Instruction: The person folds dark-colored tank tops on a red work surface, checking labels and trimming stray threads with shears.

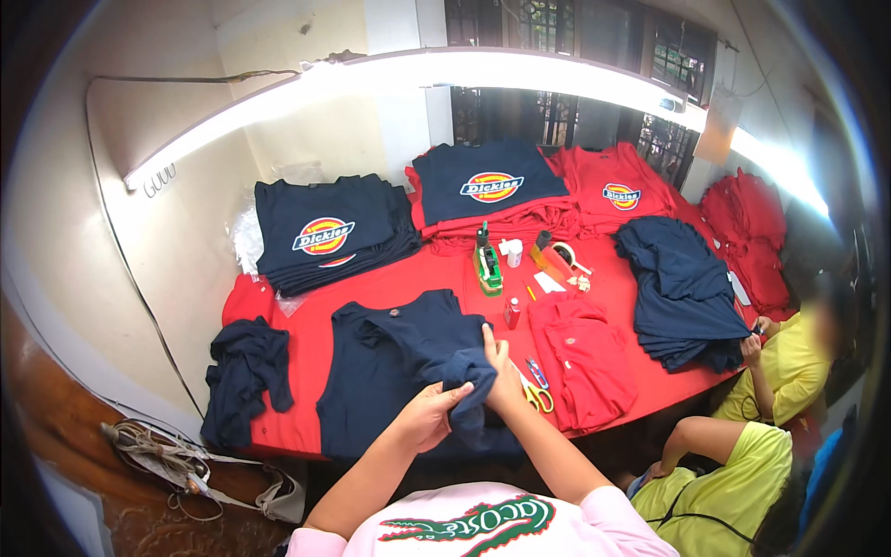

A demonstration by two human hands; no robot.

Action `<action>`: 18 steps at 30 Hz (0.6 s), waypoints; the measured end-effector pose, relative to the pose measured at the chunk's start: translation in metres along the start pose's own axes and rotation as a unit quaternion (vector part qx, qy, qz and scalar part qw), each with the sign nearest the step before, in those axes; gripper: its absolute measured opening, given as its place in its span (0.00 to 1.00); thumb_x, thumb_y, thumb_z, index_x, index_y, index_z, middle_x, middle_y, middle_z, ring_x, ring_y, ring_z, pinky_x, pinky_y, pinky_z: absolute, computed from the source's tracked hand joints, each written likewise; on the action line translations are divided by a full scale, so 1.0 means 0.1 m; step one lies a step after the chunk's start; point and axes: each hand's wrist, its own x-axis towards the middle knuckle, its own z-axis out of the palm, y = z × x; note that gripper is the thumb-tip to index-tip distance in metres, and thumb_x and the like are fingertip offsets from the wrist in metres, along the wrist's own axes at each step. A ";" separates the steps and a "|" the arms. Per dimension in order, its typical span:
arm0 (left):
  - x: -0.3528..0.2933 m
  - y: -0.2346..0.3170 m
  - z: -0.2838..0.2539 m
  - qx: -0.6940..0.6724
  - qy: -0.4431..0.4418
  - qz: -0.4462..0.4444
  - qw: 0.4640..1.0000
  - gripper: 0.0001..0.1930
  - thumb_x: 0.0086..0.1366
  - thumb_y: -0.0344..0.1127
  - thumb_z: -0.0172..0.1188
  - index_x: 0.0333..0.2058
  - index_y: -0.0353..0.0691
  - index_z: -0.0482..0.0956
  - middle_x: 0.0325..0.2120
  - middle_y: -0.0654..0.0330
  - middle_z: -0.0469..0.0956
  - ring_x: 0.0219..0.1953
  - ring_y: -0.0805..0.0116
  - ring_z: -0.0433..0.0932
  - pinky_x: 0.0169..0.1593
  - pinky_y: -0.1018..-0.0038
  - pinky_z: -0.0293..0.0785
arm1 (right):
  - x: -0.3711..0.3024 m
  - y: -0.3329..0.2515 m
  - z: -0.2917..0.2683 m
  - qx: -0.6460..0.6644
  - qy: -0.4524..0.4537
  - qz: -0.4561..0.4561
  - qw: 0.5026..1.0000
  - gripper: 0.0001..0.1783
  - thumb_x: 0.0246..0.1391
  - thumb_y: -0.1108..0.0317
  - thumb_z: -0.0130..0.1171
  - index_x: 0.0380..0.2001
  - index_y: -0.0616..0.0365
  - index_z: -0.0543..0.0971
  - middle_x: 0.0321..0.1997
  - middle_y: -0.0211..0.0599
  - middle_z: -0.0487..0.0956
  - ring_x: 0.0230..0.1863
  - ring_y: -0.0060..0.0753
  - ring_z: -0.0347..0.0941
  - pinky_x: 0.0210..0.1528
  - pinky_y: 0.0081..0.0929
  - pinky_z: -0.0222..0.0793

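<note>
A navy sleeveless shirt point(380, 357) is spread on the red-covered table in front of me, with a small badge near its neckline. Part of its edge is lifted and bunched between my hands. My left hand point(432, 416) pinches the raised fabric between thumb and fingers. On the other side of the bunch, my right hand point(501, 376) grips the same shirt, with some of its fingers hidden by the cloth. Just right of that hand lie yellow-handled scissors point(538, 397) and small blue thread snips point(536, 372).
Navy shirt stacks point(334, 200) and red shirts point(617, 176) line the back. Tape dispensers point(487, 265) and a small red bottle point(511, 313) stand mid-table. A folded red shirt point(580, 362) lies right. A co-worker in yellow point(775, 371) handles a navy pile point(677, 288). A crumpled navy garment point(246, 371) lies left.
</note>
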 end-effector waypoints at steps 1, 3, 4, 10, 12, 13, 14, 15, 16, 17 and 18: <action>-0.15 0.11 0.17 -0.014 -0.031 0.010 0.999 0.17 0.79 0.40 0.63 0.57 0.34 0.81 0.47 0.58 0.87 0.44 0.69 0.88 0.49 0.68 0.85 | 0.10 0.06 0.01 -0.016 -0.020 0.050 0.998 0.58 0.56 0.59 0.69 0.84 0.42 0.49 0.59 0.53 0.69 0.50 0.66 0.81 0.48 0.59 0.79; -0.50 0.35 0.45 -0.041 -0.098 0.032 0.994 0.18 0.79 0.38 0.62 0.58 0.31 0.80 0.48 0.55 0.87 0.45 0.66 0.89 0.50 0.66 0.86 | 0.16 0.27 -0.02 -0.023 0.041 0.033 0.998 0.42 0.60 0.60 0.63 0.78 0.41 0.66 0.54 0.50 0.73 0.47 0.62 0.83 0.48 0.58 0.78; -0.66 0.44 0.48 -0.047 -0.093 0.085 0.991 0.20 0.78 0.37 0.63 0.59 0.27 0.79 0.49 0.51 0.87 0.51 0.60 0.89 0.56 0.62 0.86 | 0.18 0.35 -0.01 -0.002 0.030 0.036 0.999 0.35 0.61 0.58 0.62 0.73 0.44 0.73 0.55 0.50 0.77 0.50 0.62 0.83 0.50 0.57 0.78; -0.84 0.70 -0.14 0.189 0.134 0.239 0.943 0.51 0.54 0.21 0.78 0.74 0.32 0.61 0.65 0.50 0.76 0.66 0.59 0.79 0.67 0.62 0.79 | 0.21 0.37 0.00 0.198 -0.162 0.149 0.955 0.26 0.65 0.51 0.61 0.58 0.57 0.86 0.54 0.52 0.88 0.59 0.53 0.83 0.58 0.43 0.78; -0.64 0.52 -0.47 0.394 0.215 0.248 0.859 0.57 0.48 0.31 0.86 0.74 0.30 0.60 0.68 0.50 0.72 0.68 0.56 0.76 0.71 0.64 0.73 | 0.12 -0.04 -0.11 0.255 -0.240 0.136 0.927 0.27 0.66 0.51 0.61 0.57 0.60 0.86 0.53 0.50 0.89 0.58 0.47 0.84 0.59 0.39 0.76; -0.58 0.34 -0.72 0.510 0.272 0.249 0.777 0.60 0.46 0.34 0.88 0.74 0.30 0.60 0.69 0.49 0.71 0.69 0.53 0.75 0.72 0.64 0.71 | 0.03 -0.46 -0.23 0.266 -0.273 0.094 0.920 0.27 0.66 0.52 0.61 0.57 0.63 0.86 0.51 0.49 0.89 0.56 0.43 0.84 0.59 0.36 0.76; -0.52 0.22 -0.86 0.543 0.291 0.185 0.766 0.62 0.42 0.38 0.89 0.73 0.30 0.61 0.68 0.46 0.73 0.69 0.50 0.75 0.73 0.64 0.68 | 0.03 -0.86 -0.44 0.214 -0.352 0.168 0.896 0.28 0.63 0.55 0.62 0.56 0.67 0.85 0.50 0.48 0.89 0.53 0.39 0.83 0.58 0.34 0.75; -0.33 0.13 -0.77 0.581 0.285 0.103 0.755 0.58 0.44 0.36 0.87 0.72 0.29 0.62 0.63 0.39 0.78 0.66 0.49 0.79 0.70 0.63 0.72 | 0.12 -0.76 -0.41 0.216 -0.406 0.143 0.876 0.32 0.64 0.49 0.63 0.61 0.63 0.83 0.63 0.48 0.83 0.67 0.43 0.77 0.63 0.39 0.71; -0.26 0.03 -0.80 0.626 0.315 0.007 0.714 0.49 0.51 0.38 0.81 0.69 0.29 0.65 0.62 0.33 0.76 0.63 0.38 0.80 0.65 0.58 0.77 | 0.12 -1.04 -0.56 0.222 -0.405 0.160 0.872 0.30 0.63 0.51 0.64 0.57 0.65 0.84 0.60 0.49 0.84 0.63 0.43 0.79 0.61 0.39 0.73; -0.14 -0.20 -1.33 0.630 0.310 0.006 0.712 0.43 0.59 0.40 0.75 0.68 0.29 0.67 0.63 0.30 0.74 0.63 0.34 0.78 0.65 0.55 0.76 | 0.09 -1.44 -0.67 0.230 -0.414 0.163 0.866 0.27 0.62 0.54 0.65 0.54 0.66 0.86 0.56 0.49 0.86 0.59 0.43 0.82 0.60 0.38 0.75; -0.07 -0.32 -1.69 0.617 0.287 -0.017 0.733 0.39 0.62 0.40 0.73 0.68 0.29 0.69 0.64 0.34 0.75 0.63 0.38 0.79 0.65 0.56 0.77 | 0.09 -1.53 -0.64 0.314 -0.426 0.168 0.832 0.25 0.62 0.55 0.66 0.52 0.66 0.86 0.55 0.49 0.86 0.56 0.42 0.83 0.58 0.38 0.76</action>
